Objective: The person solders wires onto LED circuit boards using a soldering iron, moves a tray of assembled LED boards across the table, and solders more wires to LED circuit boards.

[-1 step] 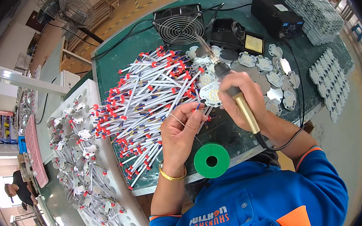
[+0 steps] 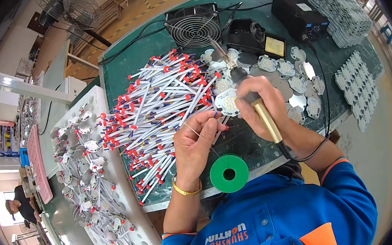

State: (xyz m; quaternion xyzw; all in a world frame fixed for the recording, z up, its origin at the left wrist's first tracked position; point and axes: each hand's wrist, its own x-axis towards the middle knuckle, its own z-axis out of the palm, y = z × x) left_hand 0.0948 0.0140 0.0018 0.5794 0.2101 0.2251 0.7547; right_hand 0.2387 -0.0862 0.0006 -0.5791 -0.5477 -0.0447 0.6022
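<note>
Soldering iron point(image 2: 266, 121): covered midway by the right hand point(image 2: 266, 98) — too fine at the tip to judge contact.
Thin strand point(image 2: 191, 128): lost inside the left hand point(image 2: 195, 139).
Round board point(image 2: 227, 103): overlapped at one edge by right fingers.
White cables point(image 2: 160, 102): heaped, buried at many ends.
Stacked boards point(image 2: 334, 10): cut off by the top edge.
Far person point(image 2: 22, 204): blurred — too small for detail.
</note>
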